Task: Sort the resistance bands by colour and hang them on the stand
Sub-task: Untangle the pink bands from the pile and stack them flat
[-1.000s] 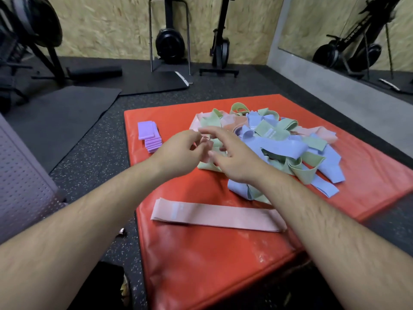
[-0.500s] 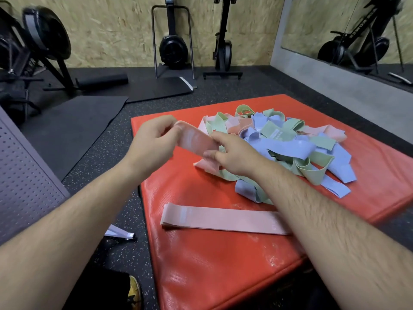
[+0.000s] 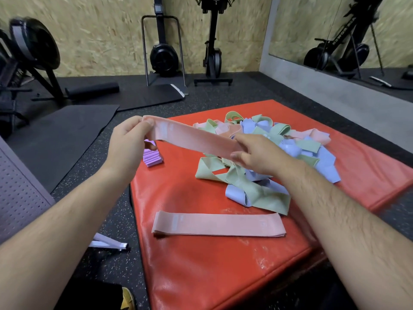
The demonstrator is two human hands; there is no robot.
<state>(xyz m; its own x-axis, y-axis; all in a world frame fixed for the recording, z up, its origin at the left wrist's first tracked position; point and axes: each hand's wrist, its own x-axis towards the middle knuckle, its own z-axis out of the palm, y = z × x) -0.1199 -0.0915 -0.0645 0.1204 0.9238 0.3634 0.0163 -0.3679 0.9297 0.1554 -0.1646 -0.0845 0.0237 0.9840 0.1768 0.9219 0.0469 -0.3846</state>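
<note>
Head view: the red mat (image 3: pixel 201 276) carries the tangled pile (image 3: pixel 308 148) of green, blue and pink bands; a second ago both hands were working inside it, and now one pink band (image 3: pixel 192 139) is pulled clear and held flat in the air over the mat; a second pink band (image 3: pixel 219 224) lies flat at the near edge; a purple stack (image 3: pixel 153 157) sits far left; my left hand (image 3: pixel 127 146) and right hand (image 3: pixel 259 157) each pinch an end in curled fingers (image 3: pixel 136 124); I judge sorting is under way and hanging has not begun.

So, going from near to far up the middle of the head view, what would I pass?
Flat pink band → tangled pile of bands, green, blue and pink → black upright machine at the wall.
</note>
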